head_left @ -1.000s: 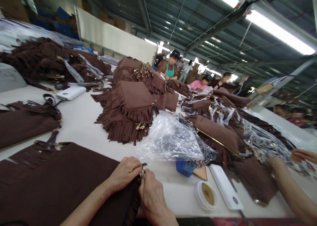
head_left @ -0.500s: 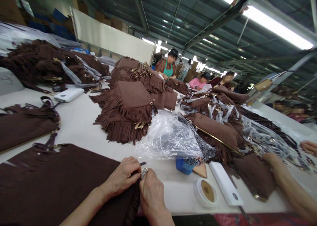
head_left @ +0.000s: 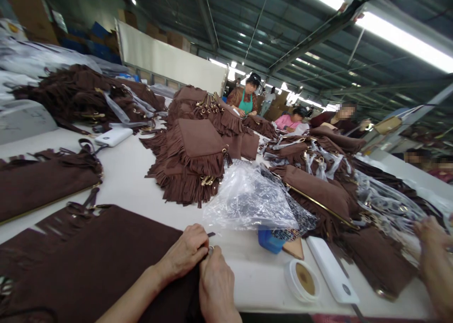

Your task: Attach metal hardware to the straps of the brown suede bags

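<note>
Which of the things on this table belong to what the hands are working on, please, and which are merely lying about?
In hand:
left hand
right hand
brown suede piece
small metal ring

Lying about:
plastic bag
round tin
white power bank
fringed bag stack

A long white table [head_left: 116, 172] runs under a dark metal roof [head_left: 219, 12] with tube lights [head_left: 399, 37], a white partition [head_left: 170, 61] and stacked boxes [head_left: 170, 37] behind

We see bare bench [head_left: 127, 181] open to our left front. A plastic bag [head_left: 247, 200] and fringed bags [head_left: 191, 167] block the way ahead.
</note>
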A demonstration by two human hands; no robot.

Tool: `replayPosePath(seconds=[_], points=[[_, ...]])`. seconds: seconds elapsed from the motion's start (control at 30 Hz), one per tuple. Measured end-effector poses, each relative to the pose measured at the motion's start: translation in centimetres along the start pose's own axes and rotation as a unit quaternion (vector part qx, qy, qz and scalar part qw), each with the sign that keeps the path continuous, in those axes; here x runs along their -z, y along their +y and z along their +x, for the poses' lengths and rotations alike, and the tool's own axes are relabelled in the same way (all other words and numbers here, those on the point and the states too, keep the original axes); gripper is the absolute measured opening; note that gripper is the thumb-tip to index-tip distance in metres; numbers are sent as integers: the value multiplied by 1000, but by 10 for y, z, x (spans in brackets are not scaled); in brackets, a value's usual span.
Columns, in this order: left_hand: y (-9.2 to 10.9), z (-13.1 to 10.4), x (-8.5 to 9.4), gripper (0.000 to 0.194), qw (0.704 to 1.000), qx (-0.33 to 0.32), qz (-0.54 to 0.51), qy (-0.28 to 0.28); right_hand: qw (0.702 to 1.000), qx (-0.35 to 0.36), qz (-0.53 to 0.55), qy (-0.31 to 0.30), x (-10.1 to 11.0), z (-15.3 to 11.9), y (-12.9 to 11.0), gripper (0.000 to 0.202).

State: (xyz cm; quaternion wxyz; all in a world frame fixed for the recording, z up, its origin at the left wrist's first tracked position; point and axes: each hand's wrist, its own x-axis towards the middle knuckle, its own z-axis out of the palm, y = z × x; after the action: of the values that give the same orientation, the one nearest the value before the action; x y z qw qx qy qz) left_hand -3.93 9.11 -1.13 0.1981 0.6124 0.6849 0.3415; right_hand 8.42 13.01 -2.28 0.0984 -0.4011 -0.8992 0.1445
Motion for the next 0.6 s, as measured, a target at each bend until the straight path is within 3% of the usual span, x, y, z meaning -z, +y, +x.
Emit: replayPosePath(seconds=[0.13, 0.33, 0.6], points=[[0, 2, -1, 13, 1000, 11, 8, -9, 997, -50, 30, -48, -1, -5, 0, 24], [1, 5, -1, 11, 999, 30, 40, -14, 996, -78, 10, -31, -7, -2, -8, 31], [-1, 4, -3, 10, 999, 8, 37, -4, 997, 21, 53, 45, -20, -13, 11, 23]])
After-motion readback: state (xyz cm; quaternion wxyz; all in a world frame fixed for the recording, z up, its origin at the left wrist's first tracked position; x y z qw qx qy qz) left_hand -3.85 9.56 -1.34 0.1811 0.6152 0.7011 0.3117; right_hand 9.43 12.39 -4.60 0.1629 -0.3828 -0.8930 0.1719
